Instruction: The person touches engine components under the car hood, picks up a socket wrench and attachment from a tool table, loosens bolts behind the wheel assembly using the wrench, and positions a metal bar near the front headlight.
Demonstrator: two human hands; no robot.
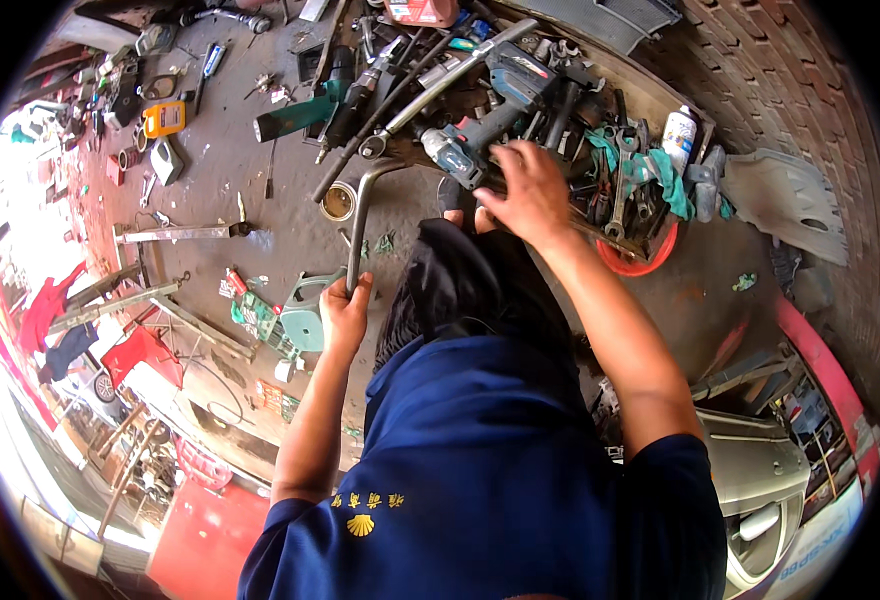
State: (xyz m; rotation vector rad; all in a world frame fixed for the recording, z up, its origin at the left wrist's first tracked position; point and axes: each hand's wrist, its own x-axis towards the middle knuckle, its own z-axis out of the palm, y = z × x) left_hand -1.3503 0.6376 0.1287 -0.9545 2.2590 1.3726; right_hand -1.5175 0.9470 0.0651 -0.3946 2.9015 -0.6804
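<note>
My left hand is closed round the lower end of an L-shaped metal bar, like a bent wrench handle. The bar rises from the fist and bends right toward my feet, where its far end is hard to make out. My right hand is over the near edge of a tool tray, thumb and fingers apart. Just beyond its fingertips lies a blue-grey cordless impact wrench; whether they touch it I cannot tell. Combination wrenches and greenish gloves lie to the right.
A long steel bar lies across the tools. Left of it are a green power tool and a round tin. A green stool stands left of me. Under the tray's near edge is a red basin; a white spray can stands behind.
</note>
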